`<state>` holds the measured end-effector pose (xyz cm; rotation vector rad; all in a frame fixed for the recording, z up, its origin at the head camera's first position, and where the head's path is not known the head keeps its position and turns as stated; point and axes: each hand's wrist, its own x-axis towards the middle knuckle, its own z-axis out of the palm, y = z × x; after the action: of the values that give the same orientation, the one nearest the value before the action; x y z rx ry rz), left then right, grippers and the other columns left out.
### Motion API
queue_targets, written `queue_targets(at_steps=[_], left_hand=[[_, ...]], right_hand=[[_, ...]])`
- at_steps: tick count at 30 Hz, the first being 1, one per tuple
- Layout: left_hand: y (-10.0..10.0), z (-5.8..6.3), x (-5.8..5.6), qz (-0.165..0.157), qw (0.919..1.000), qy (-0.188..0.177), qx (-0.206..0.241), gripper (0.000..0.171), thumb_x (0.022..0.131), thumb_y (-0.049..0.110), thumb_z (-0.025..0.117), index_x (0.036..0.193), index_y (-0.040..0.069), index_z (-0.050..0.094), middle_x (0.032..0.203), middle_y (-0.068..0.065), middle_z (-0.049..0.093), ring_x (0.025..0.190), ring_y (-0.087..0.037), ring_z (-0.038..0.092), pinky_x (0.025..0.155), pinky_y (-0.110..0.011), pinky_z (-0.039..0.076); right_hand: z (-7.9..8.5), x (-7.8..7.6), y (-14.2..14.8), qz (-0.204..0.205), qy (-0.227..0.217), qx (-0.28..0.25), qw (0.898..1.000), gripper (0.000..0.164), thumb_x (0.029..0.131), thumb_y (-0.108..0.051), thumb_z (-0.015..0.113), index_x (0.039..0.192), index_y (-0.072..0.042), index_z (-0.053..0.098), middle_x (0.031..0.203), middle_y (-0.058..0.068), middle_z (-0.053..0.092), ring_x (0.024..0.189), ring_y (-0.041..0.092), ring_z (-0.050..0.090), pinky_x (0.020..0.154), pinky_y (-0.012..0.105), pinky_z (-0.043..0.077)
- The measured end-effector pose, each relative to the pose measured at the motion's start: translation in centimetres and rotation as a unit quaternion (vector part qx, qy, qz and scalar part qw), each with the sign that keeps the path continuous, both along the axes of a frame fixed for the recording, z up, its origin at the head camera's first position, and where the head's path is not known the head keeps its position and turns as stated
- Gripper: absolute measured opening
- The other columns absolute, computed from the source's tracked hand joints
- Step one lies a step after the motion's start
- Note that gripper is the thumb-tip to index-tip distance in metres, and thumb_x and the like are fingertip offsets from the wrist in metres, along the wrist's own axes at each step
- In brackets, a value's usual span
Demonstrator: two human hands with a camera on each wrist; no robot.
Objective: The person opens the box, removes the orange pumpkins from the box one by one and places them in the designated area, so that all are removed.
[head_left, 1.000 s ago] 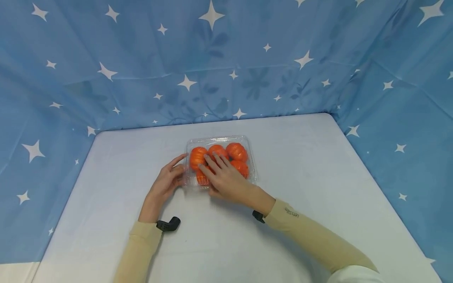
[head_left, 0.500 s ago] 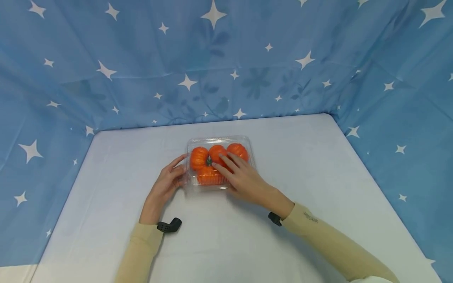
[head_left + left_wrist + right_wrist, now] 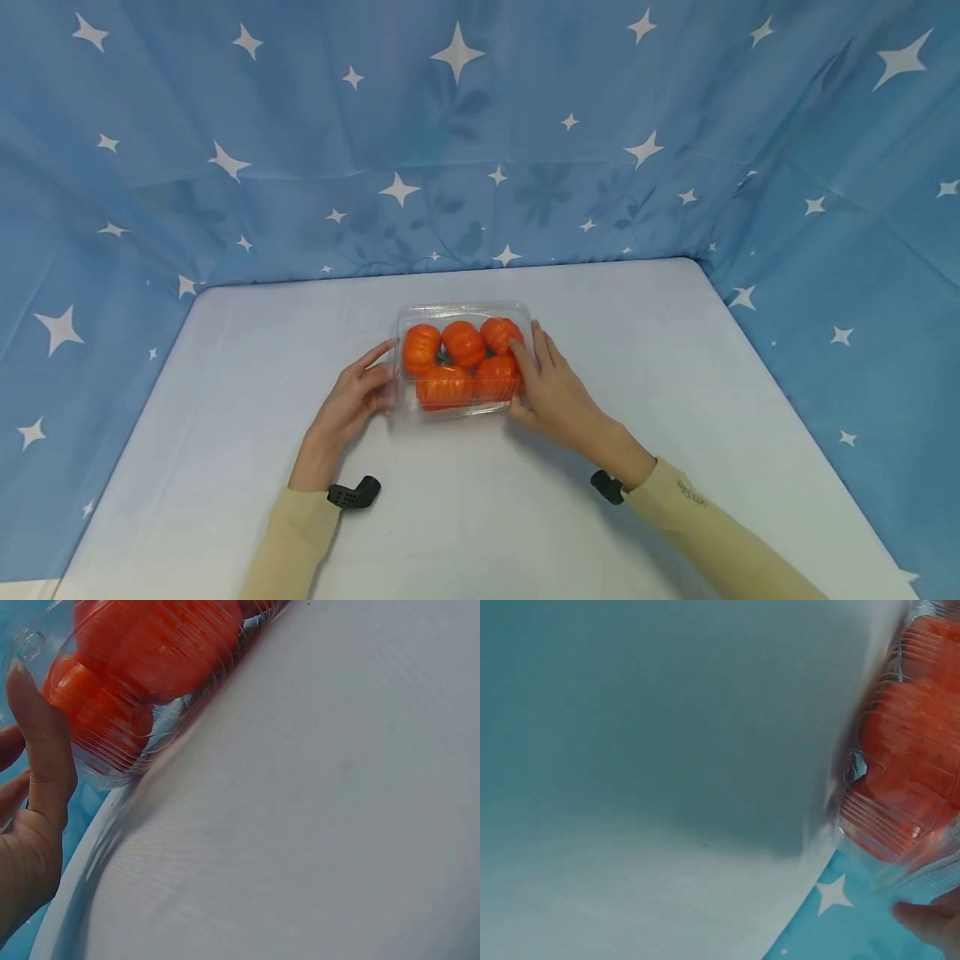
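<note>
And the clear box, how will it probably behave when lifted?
The clear box is probably slippery, since its surface looks smooth and glossy. Its thin-looking ribbed walls may flex under a squeeze. The rounded orange-red pieces inside could shift if it tilts.

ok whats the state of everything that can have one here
box: looks closed, lying level on the cloth
pieces: five seen, red-orange, whole, inside the box
left hand: open, fingers at the box's left side
right hand: open, fingers at the box's right side
cloth: spread, mostly smooth
curtain: hanging, creased
</note>
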<state>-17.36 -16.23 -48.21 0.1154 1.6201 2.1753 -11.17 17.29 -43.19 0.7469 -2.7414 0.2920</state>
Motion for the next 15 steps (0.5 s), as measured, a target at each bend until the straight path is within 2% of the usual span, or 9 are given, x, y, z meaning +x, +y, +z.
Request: queue_targets(at_steps=[2,5,9,15], left_hand=[[-0.03,-0.01,0.08,0.002,1.0,0.002,0.002,0.057,0.107,0.004,0.05,0.161,0.008,0.031,0.085,0.007,0.054,0.066,-0.007,0.052,0.056,-0.021,0.054],[0.08,0.12,0.03,0.014,0.9999,-0.001,0.003,0.057,0.106,0.003,0.051,0.16,0.009,0.034,0.087,0.007,0.058,0.067,-0.007,0.053,0.055,-0.02,0.052],[0.45,0.41,-0.27,0.032,0.9994,-0.01,-0.007,0.057,0.105,0.005,0.054,0.159,0.012,0.038,0.09,0.006,0.061,0.07,-0.007,0.053,0.056,-0.019,0.05],[0.59,0.52,-0.43,0.031,0.9983,-0.027,-0.041,0.061,0.104,0.004,0.057,0.16,0.015,0.036,0.099,0.005,0.067,0.074,-0.008,0.057,0.059,-0.018,0.051]], right_hand=[[-0.07,0.12,0.17,0.0,-0.022,-0.013,1.0,0.078,0.087,-0.023,0.072,0.152,0.004,0.039,0.157,0.04,0.029,0.133,0.055,0.051,0.094,0.055,0.056],[0.02,-0.01,0.32,0.014,-0.041,-0.014,0.999,0.078,0.089,-0.024,0.073,0.153,0.005,0.037,0.157,0.041,0.027,0.131,0.054,0.053,0.089,0.051,0.059],[0.45,-0.38,0.33,0.018,-0.043,0.004,0.999,0.078,0.09,-0.026,0.075,0.152,0.006,0.04,0.157,0.041,0.028,0.127,0.054,0.057,0.092,0.051,0.058],[0.73,-0.43,0.34,0.021,-0.049,0.014,0.998,0.075,0.087,-0.024,0.078,0.148,0.009,0.046,0.153,0.043,0.033,0.118,0.053,0.063,0.089,0.049,0.059]])
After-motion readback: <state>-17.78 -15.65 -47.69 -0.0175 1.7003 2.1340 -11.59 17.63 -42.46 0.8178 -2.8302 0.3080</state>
